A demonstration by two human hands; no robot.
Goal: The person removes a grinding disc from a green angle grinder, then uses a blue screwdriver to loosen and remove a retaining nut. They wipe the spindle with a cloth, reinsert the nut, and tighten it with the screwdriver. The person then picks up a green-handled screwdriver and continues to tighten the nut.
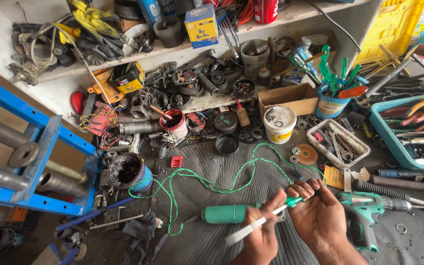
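Both hands are seen closest to the camera, low in the view. A white strip (251,227) is pinched in the left hand (262,230), its long axis running from lower left up toward the right hand (320,213). The right hand's fingers are curled around the end of a green twisted wire (212,184), held just beside the left fingertips. From that grip the wire is led away to the left and looped in front of both hands. 1 green cylindrical part (229,214) lies touching the left hand, its axis crosswise. 1 green cordless drill (369,208) lies just to the right of the right hand. Counted: 2 hands, 1 strip, 1 wire.
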